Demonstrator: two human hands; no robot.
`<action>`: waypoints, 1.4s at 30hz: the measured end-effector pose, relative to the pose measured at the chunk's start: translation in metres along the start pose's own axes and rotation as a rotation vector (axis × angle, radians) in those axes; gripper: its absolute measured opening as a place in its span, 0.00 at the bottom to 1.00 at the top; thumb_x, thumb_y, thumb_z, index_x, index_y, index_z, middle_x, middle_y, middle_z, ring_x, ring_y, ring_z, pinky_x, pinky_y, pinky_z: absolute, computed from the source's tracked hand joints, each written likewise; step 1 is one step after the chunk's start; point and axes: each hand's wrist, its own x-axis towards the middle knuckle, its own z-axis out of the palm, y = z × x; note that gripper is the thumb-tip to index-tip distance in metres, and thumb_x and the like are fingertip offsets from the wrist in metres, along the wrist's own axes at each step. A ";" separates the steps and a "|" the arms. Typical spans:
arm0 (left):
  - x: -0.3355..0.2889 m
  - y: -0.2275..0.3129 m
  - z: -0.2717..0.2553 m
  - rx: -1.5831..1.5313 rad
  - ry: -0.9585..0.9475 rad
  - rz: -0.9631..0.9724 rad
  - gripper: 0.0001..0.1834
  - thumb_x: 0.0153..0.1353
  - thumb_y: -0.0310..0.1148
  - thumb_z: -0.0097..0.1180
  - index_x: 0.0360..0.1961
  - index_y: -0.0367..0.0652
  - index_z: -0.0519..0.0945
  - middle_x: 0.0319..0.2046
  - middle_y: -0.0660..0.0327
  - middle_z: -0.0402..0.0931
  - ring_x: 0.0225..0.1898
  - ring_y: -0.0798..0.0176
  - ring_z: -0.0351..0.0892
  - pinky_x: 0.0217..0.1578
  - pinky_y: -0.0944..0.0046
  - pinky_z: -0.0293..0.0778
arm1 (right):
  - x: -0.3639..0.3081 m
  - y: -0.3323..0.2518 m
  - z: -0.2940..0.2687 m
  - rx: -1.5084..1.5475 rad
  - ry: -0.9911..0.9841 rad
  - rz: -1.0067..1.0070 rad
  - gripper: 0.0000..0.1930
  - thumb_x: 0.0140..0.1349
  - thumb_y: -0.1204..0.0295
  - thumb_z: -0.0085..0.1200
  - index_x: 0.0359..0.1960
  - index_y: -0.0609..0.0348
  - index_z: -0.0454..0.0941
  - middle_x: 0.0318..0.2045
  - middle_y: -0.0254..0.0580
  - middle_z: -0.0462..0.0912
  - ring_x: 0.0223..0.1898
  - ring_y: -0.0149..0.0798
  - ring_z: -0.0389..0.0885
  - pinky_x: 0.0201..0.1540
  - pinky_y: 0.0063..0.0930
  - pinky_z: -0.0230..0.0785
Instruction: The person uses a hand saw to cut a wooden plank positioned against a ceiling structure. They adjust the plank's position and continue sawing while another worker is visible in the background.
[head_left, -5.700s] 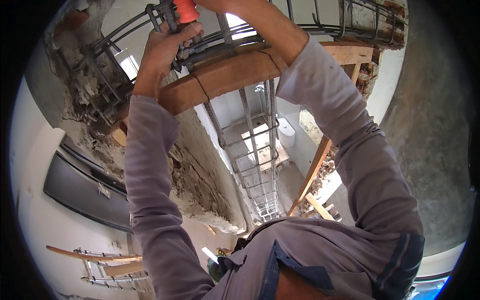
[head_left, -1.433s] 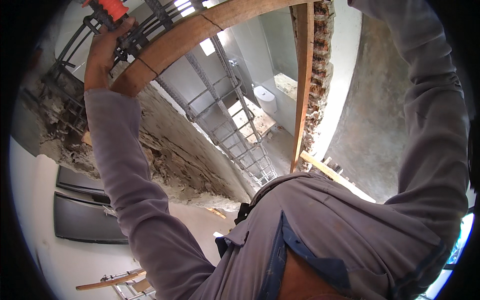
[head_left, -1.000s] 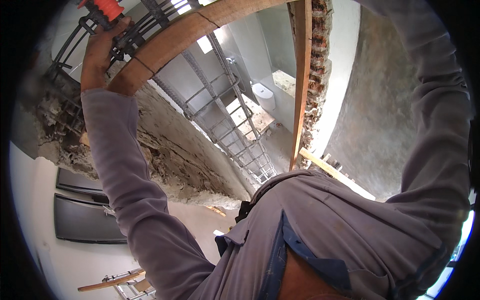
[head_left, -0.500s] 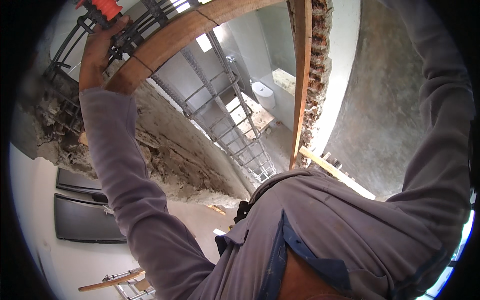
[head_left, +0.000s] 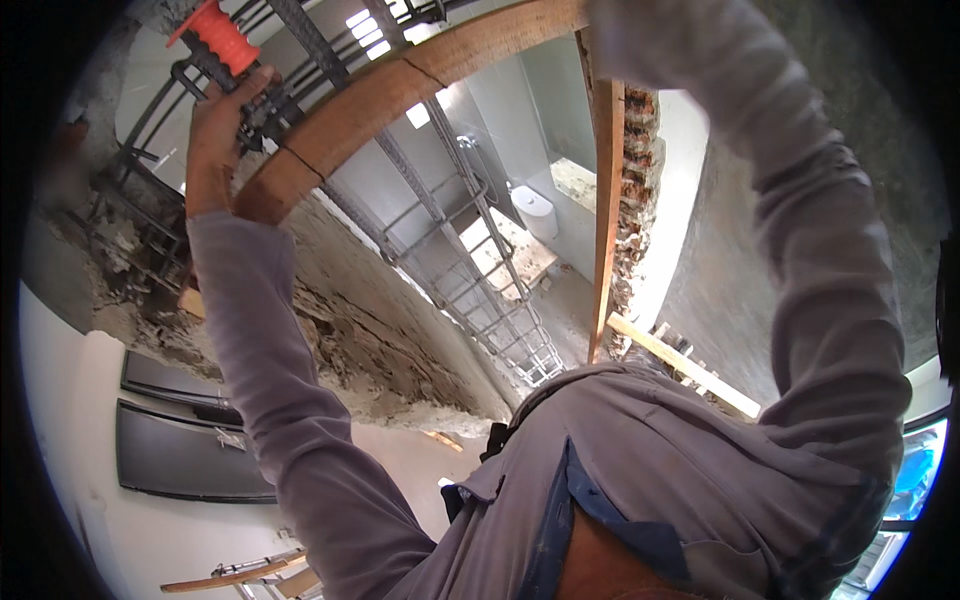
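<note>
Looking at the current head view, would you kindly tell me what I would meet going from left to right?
Orange-red spool-shaped piece, white tank-like fixture, upright timber, broken brick edge, mottled grey surface.

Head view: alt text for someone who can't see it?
A left hand is at steel rebar beside an orange spool-shaped piece, with a wooden beam alongside; the right sleeve reaches the top edge, right hand out of view.

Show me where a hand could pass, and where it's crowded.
Likely gap: below the wooden beam, between the rebar cage and the timber post. Crowded: around the left hand, where steel bars and the orange spool bunch together.
</note>
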 end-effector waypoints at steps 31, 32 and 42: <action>-0.023 0.041 0.043 1.272 1.025 0.604 0.23 0.40 0.49 0.66 0.31 0.41 0.82 0.42 0.59 0.68 0.46 0.48 0.62 0.41 0.47 0.56 | 0.021 -0.035 0.065 0.493 -0.013 0.020 0.12 0.56 0.68 0.60 0.28 0.67 0.76 0.22 0.58 0.79 0.27 0.57 0.80 0.29 0.40 0.71; -0.023 0.043 0.043 1.274 1.018 0.593 0.23 0.40 0.50 0.66 0.31 0.41 0.82 0.42 0.59 0.68 0.45 0.49 0.62 0.41 0.46 0.56 | 0.023 -0.035 0.065 0.446 0.039 0.008 0.11 0.56 0.68 0.59 0.28 0.66 0.76 0.22 0.57 0.79 0.27 0.56 0.81 0.29 0.39 0.71; -0.034 0.071 0.031 1.259 0.921 0.682 0.19 0.43 0.41 0.65 0.36 0.45 0.80 0.42 0.61 0.71 0.51 0.49 0.64 0.48 0.42 0.56 | 0.020 -0.038 0.059 0.345 0.246 0.028 0.10 0.59 0.68 0.56 0.35 0.63 0.81 0.20 0.50 0.80 0.22 0.50 0.80 0.29 0.38 0.73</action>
